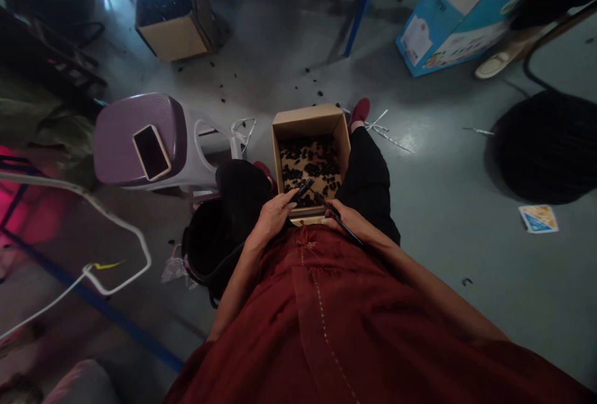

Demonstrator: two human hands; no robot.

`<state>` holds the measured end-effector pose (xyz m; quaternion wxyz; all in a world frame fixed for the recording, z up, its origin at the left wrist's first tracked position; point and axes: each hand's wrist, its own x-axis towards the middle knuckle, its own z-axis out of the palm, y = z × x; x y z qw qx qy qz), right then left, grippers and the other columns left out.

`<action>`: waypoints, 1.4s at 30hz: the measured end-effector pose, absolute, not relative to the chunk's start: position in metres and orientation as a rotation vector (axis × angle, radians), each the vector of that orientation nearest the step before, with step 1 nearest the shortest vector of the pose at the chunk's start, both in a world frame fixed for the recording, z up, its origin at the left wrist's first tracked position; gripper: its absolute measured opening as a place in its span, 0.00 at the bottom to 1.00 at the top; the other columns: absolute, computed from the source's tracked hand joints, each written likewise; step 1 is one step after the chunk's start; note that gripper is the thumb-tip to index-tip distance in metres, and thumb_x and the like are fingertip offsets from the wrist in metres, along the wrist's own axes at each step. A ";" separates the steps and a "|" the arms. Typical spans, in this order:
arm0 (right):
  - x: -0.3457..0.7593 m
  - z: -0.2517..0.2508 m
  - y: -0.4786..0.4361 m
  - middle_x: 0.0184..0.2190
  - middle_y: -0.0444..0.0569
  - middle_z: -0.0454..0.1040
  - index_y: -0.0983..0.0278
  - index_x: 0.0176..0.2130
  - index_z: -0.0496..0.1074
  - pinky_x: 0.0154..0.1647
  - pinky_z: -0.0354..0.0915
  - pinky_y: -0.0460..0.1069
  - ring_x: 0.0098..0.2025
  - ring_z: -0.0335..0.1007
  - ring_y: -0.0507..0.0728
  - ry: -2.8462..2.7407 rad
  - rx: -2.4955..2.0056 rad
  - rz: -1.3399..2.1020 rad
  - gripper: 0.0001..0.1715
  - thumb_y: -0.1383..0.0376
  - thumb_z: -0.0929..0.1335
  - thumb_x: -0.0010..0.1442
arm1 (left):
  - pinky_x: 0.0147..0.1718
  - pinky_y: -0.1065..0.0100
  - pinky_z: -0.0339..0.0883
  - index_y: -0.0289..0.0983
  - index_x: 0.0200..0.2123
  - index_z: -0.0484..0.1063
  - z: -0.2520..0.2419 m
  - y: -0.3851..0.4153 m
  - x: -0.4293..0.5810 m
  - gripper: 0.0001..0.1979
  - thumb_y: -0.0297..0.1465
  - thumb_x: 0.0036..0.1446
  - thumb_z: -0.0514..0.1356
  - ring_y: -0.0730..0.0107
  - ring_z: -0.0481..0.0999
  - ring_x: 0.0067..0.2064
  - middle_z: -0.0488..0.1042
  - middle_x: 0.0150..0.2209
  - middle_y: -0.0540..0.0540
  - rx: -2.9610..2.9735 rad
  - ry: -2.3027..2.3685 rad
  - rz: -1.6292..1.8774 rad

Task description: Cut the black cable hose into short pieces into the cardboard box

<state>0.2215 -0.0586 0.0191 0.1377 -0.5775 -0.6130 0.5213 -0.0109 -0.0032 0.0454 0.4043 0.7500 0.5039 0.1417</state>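
An open cardboard box (278,158) stands on the floor between my knees, with many small black pieces (321,169) scattered inside. Over its near edge, my left hand (274,214) pinches a short black strip-like part (305,188) that points up and to the right. My right hand (347,219) is closed around a slim dark tool (344,225); its tip reaches toward the black part, and its kind is too small to make out. Whether tip and part touch, I cannot tell.
A purple stool (116,137) with a phone (152,152) on it stands at left. Another cardboard box (175,37) of dark pieces sits at the back left. A blue printed box (448,31) is near another person's shoe (494,65). Right of me lies a black bundle (545,143).
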 end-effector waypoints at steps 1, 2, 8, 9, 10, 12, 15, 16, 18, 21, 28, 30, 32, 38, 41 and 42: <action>0.222 0.019 -0.059 0.42 0.52 0.71 0.64 0.53 0.60 0.40 0.62 0.49 0.40 0.69 0.57 -1.789 -1.666 1.505 0.29 0.55 0.65 0.56 | 0.46 0.68 0.65 0.39 0.55 0.65 0.046 -0.003 -0.012 0.20 0.27 0.59 0.52 0.70 0.72 0.43 0.74 0.43 0.46 1.915 1.270 0.335; 0.222 0.019 -0.059 0.43 0.52 0.71 0.64 0.54 0.59 0.41 0.62 0.50 0.41 0.69 0.57 -1.801 -1.659 1.501 0.29 0.55 0.65 0.56 | 0.44 0.69 0.65 0.39 0.55 0.65 0.046 -0.002 -0.012 0.19 0.28 0.60 0.52 0.70 0.72 0.42 0.74 0.42 0.46 1.933 1.266 0.317; 0.221 0.020 -0.058 0.44 0.53 0.70 0.64 0.54 0.59 0.42 0.63 0.50 0.43 0.68 0.57 -1.808 -1.642 1.482 0.29 0.56 0.65 0.56 | 0.43 0.70 0.65 0.39 0.55 0.65 0.043 -0.002 -0.012 0.19 0.29 0.61 0.51 0.71 0.72 0.41 0.73 0.41 0.46 1.984 1.220 0.296; 0.221 0.020 -0.058 0.44 0.53 0.70 0.64 0.54 0.59 0.42 0.63 0.50 0.42 0.68 0.57 -1.822 -1.647 1.467 0.28 0.55 0.65 0.56 | 0.43 0.70 0.65 0.38 0.55 0.64 0.043 -0.002 -0.012 0.19 0.29 0.61 0.51 0.71 0.72 0.41 0.73 0.41 0.46 1.991 1.218 0.290; 0.220 0.020 -0.058 0.43 0.53 0.70 0.64 0.53 0.59 0.42 0.63 0.50 0.42 0.68 0.57 -1.843 -1.653 1.444 0.27 0.55 0.64 0.57 | 0.43 0.70 0.65 0.38 0.56 0.64 0.043 -0.002 -0.012 0.19 0.29 0.61 0.51 0.70 0.72 0.41 0.73 0.41 0.46 1.996 1.220 0.285; 0.220 0.020 -0.057 0.42 0.53 0.70 0.64 0.52 0.61 0.42 0.63 0.50 0.42 0.68 0.58 -1.890 -1.656 1.387 0.25 0.55 0.63 0.58 | 0.44 0.69 0.65 0.38 0.56 0.64 0.043 -0.002 -0.011 0.20 0.29 0.60 0.51 0.70 0.72 0.42 0.73 0.41 0.46 1.991 1.230 0.279; 0.219 0.019 -0.057 0.41 0.53 0.70 0.65 0.49 0.62 0.42 0.63 0.51 0.42 0.68 0.58 -1.933 -1.650 1.314 0.22 0.56 0.61 0.60 | 0.48 0.67 0.64 0.39 0.55 0.65 0.046 -0.003 -0.009 0.20 0.29 0.60 0.51 0.69 0.72 0.45 0.73 0.45 0.45 1.931 1.221 0.314; 0.219 0.018 -0.057 0.40 0.53 0.70 0.65 0.49 0.63 0.42 0.63 0.51 0.41 0.68 0.58 -1.939 -1.653 1.296 0.21 0.56 0.61 0.60 | 0.50 0.66 0.63 0.38 0.55 0.65 0.047 -0.004 -0.008 0.20 0.29 0.59 0.52 0.68 0.71 0.48 0.72 0.47 0.45 1.898 1.215 0.337; 0.218 0.017 -0.057 0.39 0.53 0.70 0.66 0.47 0.63 0.41 0.63 0.51 0.40 0.68 0.58 -1.953 -1.664 1.249 0.20 0.57 0.61 0.60 | 0.53 0.64 0.61 0.37 0.55 0.65 0.049 -0.006 -0.006 0.20 0.29 0.58 0.53 0.66 0.69 0.51 0.70 0.51 0.44 1.809 1.209 0.381; 0.217 0.015 -0.058 0.39 0.54 0.70 0.66 0.47 0.64 0.41 0.63 0.50 0.40 0.67 0.57 -1.993 -1.653 1.174 0.18 0.60 0.61 0.59 | 0.45 0.65 0.67 0.36 0.54 0.65 0.051 -0.007 -0.002 0.20 0.33 0.59 0.52 0.67 0.73 0.43 0.74 0.45 0.43 1.603 1.204 0.396; 0.218 0.016 -0.058 0.39 0.53 0.71 0.65 0.47 0.64 0.41 0.62 0.50 0.39 0.66 0.57 -2.043 -1.644 1.128 0.17 0.63 0.61 0.58 | 0.26 0.73 0.63 0.31 0.50 0.67 0.054 -0.003 0.001 0.22 0.40 0.59 0.50 0.76 0.66 0.26 0.73 0.32 0.45 1.249 1.133 0.400; 0.219 0.016 -0.058 0.40 0.53 0.71 0.65 0.47 0.64 0.41 0.62 0.50 0.39 0.66 0.57 -2.057 -1.633 1.136 0.17 0.63 0.61 0.58 | 0.26 0.73 0.62 0.31 0.44 0.70 0.056 -0.003 0.002 0.21 0.41 0.58 0.50 0.77 0.65 0.26 0.72 0.31 0.46 1.229 1.106 0.403; 0.220 0.017 -0.058 0.40 0.53 0.70 0.65 0.47 0.64 0.42 0.61 0.50 0.40 0.66 0.57 -2.082 -1.610 1.155 0.17 0.64 0.61 0.58 | 0.25 0.74 0.61 0.32 0.36 0.70 0.059 -0.002 0.002 0.19 0.43 0.58 0.50 0.77 0.64 0.25 0.70 0.28 0.48 1.236 1.099 0.385; 0.223 0.020 -0.060 0.38 0.51 0.71 0.64 0.45 0.65 0.40 0.61 0.49 0.38 0.66 0.56 -2.115 -1.603 1.192 0.15 0.63 0.61 0.58 | 0.24 0.75 0.59 0.33 0.26 0.65 0.060 -0.001 0.003 0.20 0.45 0.58 0.50 0.79 0.61 0.24 0.64 0.24 0.51 1.271 1.070 0.335; 0.225 0.021 -0.060 0.38 0.51 0.71 0.64 0.46 0.65 0.41 0.61 0.49 0.38 0.66 0.56 -2.121 -1.630 1.193 0.15 0.62 0.60 0.59 | 0.24 0.75 0.58 0.33 0.28 0.66 0.059 0.000 0.002 0.18 0.43 0.58 0.50 0.79 0.61 0.24 0.65 0.24 0.51 1.293 1.070 0.328; 0.225 0.021 -0.060 0.39 0.52 0.71 0.64 0.46 0.65 0.41 0.61 0.49 0.39 0.67 0.57 -2.131 -1.634 1.193 0.16 0.61 0.60 0.59 | 0.24 0.75 0.58 0.33 0.29 0.66 0.059 0.000 0.002 0.18 0.42 0.58 0.50 0.79 0.61 0.24 0.65 0.25 0.51 1.308 1.073 0.322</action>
